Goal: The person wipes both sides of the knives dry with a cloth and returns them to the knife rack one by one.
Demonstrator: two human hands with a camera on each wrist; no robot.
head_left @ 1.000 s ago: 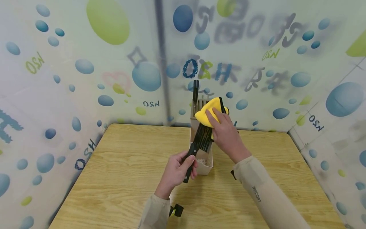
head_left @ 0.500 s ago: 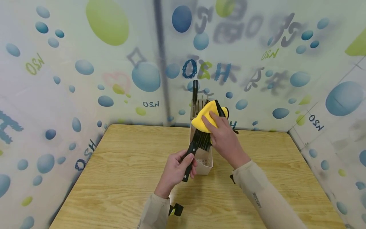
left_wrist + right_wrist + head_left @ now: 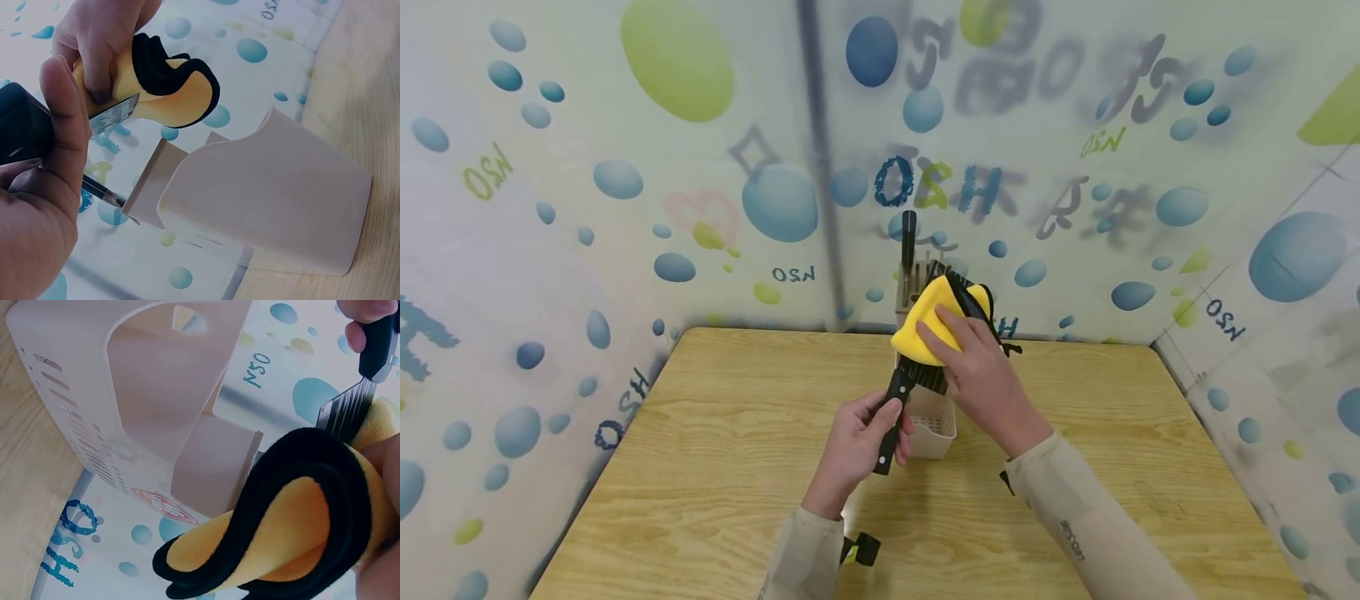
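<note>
My left hand [image 3: 853, 442] grips the black riveted handle of a broad-bladed kitchen knife [image 3: 900, 385], its blade slanting up and away. With my right hand [image 3: 981, 371] I hold a folded yellow cloth [image 3: 928, 321] with black edging against the blade, covering its middle. Bare blade [image 3: 350, 412] shows between cloth and handle in the right wrist view. Behind the knife stands a pale knife holder [image 3: 934, 437] with a slotted top and an open front compartment. A second knife [image 3: 908, 237] is upright in it, black handle up.
The holder rests on a wood-grain table [image 3: 737, 433], near a back wall [image 3: 700, 167] printed with blue and green ovals. Side walls rise at left and right. A small black object [image 3: 867, 548] is beside the left sleeve.
My right hand has slid the cloth down and left along the blade, closer to the handle. More of the blade's far end shows above the cloth. My left hand has hardly moved.
</note>
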